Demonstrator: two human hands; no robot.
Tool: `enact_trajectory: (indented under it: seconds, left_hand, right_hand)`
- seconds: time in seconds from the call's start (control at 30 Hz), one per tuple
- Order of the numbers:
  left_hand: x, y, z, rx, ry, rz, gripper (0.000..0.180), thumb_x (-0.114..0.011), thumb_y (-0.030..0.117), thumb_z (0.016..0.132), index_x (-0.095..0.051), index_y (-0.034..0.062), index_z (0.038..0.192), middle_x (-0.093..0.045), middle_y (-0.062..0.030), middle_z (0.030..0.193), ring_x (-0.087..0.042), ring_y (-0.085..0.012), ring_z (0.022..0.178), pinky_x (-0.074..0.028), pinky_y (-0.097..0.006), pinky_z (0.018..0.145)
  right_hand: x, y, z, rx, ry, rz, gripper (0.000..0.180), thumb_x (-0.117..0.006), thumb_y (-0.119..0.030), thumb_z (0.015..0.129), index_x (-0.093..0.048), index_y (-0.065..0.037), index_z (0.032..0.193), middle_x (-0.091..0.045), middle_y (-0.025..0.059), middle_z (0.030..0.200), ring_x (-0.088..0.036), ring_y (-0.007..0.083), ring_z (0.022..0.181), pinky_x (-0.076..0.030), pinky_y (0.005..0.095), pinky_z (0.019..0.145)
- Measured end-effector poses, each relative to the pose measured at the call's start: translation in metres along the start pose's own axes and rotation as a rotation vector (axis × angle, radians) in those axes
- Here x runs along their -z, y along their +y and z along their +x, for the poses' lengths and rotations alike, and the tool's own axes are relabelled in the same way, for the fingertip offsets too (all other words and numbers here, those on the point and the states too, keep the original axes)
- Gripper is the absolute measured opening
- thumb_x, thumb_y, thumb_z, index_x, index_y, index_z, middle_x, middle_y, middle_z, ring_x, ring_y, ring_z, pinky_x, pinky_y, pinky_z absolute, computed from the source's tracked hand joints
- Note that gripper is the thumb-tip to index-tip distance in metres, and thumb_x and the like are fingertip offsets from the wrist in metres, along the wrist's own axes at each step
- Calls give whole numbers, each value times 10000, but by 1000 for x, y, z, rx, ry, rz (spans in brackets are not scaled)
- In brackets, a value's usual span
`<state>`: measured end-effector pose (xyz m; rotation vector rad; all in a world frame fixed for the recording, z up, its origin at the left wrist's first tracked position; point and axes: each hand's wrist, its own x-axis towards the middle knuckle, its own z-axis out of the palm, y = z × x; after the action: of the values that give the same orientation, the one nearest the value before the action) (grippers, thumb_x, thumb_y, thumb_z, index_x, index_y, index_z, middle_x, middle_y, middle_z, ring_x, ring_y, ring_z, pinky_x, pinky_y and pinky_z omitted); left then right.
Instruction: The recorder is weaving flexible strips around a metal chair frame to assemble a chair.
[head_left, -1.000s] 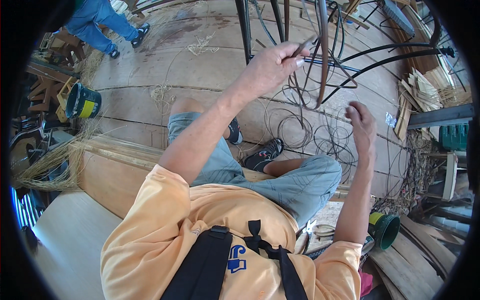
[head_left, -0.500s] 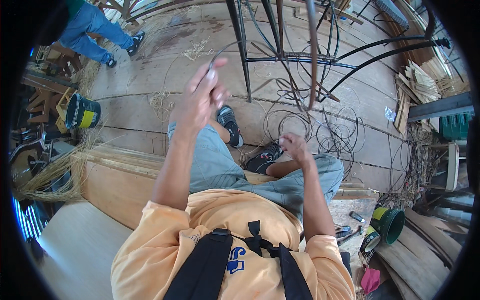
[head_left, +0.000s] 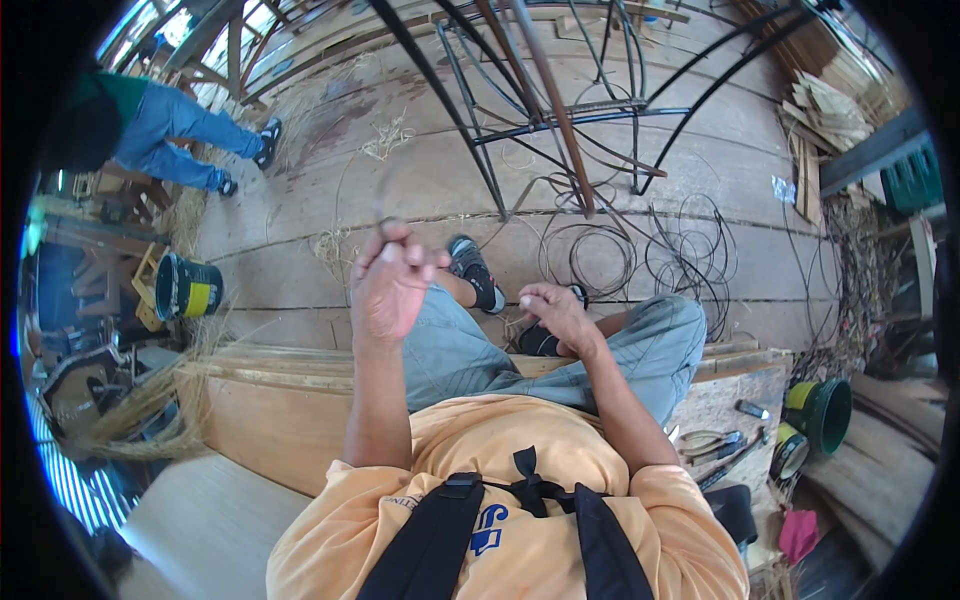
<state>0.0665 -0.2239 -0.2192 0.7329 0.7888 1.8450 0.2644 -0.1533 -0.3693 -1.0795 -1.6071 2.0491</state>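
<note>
Your left hand (head_left: 390, 285) is raised at centre frame with the fingertips pinched together on a thin dark strand (head_left: 383, 205) that rises just above them, blurred, so you cannot tell how far it runs. Your right hand (head_left: 560, 315) sits lower, right of centre, fingers curled over your knee beside your black shoes (head_left: 478, 270); whether it grips anything cannot be told. The plank floor (head_left: 300, 200) fills the upper half of the frame, and its widest open stretch lies upper left of your raised hand, between you and another person in blue trousers (head_left: 180, 130) at the upper left edge. At top centre a dark metal rod frame (head_left: 560, 120) stands on the floor, its legs coming down just above your shoes and closing that side. Below it, right of centre, loose coils of dark strand (head_left: 640, 250) lie spread on the boards, near your right knee. The wooden bench (head_left: 270, 410) you sit on crosses the lower left, its front edge running beneath your left elbow, with a bundle of pale fibre (head_left: 150, 400) trailing off its left end. A dark bucket with a yellow band (head_left: 188, 288) stands at the left, well apart from your hand. At the lower right edge a green pot (head_left: 825, 410) and small hand tools (head_left: 715, 445) crowd the bench end.
</note>
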Motion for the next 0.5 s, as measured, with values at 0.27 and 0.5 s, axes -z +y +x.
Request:
enact_trajectory:
  seconds: [0.27, 0.5]
  left_hand:
    - [22, 30, -26, -32, 31, 5, 203, -483, 245, 897, -558, 86, 999, -474, -9, 726, -467, -163, 704, -364, -364, 795]
    - [6, 37, -29, -54, -6, 268, 213, -504, 217, 889, -557, 36, 988, -527, -57, 827, -503, -204, 807, -398, -368, 783]
  right_hand:
    - [7, 71, 26, 65, 336, -453, 233, -560, -210, 792, -624, -13, 898, -626, 169, 771, -605, 320, 759, -462, 389, 700]
    - [54, 25, 61, 11, 662, -291, 197, -552, -205, 807, -600, -16, 828, -609, 152, 685, -609, 274, 665, -463, 369, 613]
